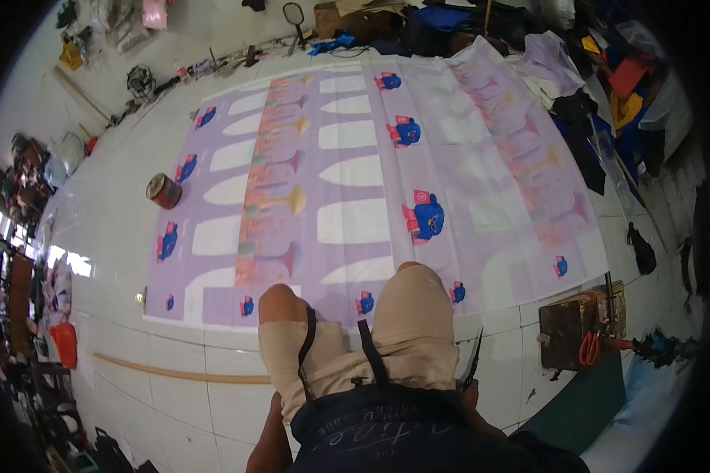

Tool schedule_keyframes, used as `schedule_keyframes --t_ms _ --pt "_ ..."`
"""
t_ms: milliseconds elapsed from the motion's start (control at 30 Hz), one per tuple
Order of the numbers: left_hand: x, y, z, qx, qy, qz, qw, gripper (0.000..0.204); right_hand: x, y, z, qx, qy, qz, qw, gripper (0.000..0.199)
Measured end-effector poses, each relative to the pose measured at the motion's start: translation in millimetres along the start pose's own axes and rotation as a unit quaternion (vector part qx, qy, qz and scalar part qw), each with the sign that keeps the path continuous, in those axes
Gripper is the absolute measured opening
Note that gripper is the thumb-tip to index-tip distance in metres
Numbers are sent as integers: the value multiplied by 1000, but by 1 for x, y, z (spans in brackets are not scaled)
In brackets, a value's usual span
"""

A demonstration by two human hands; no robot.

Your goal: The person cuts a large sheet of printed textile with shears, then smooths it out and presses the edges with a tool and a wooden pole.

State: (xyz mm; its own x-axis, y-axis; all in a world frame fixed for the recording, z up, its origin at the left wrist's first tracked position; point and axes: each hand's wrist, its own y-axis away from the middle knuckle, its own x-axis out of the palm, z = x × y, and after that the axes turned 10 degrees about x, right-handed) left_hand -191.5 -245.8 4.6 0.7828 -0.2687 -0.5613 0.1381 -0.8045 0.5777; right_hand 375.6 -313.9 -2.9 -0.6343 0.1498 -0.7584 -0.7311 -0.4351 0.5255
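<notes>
A long sheet of lilac printed fabric (371, 173) lies spread flat on the white tiled floor, with pale arch shapes, trumpet shapes and blue-and-red figures on it. I kneel at its near edge, both knees (410, 292) resting on the cloth. My right hand (470, 392) sits low beside my right thigh and grips a pair of black scissors (476, 355), blades pointing up. My left hand (275, 406) hangs by my left thigh, mostly hidden behind the leg and dark shirt, so its fingers cannot be made out.
A rusty round tin (163, 191) stands at the fabric's left edge. A dark wooden box (568, 335) with orange-handled scissors (589, 348) sits to my right. A thin wooden stick (181, 372) lies on the tiles at left. Piled cloth and clutter line the far and right sides.
</notes>
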Motion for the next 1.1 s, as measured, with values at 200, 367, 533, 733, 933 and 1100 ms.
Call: schedule_keyframes --t_ms 200,367,533,733,933,1100 --pt "21 -42 -53 80 -29 76 994 46 -3 -38 -14 23 9 -34 999 36" --pt "-37 -12 33 55 -28 -24 998 47 23 -34 -3 85 133 73 985 58" --pt "-43 5 117 -178 -22 -42 983 70 39 -118 -41 102 152 99 978 69" --pt "57 65 146 -228 18 9 973 119 -73 -170 81 -141 272 4 952 53" --pt "67 56 180 -291 163 -192 923 114 -113 -68 384 -390 -2 -18 921 39" --pt "93 47 167 -319 417 -355 773 105 60 -4 399 -495 199 143 834 50"
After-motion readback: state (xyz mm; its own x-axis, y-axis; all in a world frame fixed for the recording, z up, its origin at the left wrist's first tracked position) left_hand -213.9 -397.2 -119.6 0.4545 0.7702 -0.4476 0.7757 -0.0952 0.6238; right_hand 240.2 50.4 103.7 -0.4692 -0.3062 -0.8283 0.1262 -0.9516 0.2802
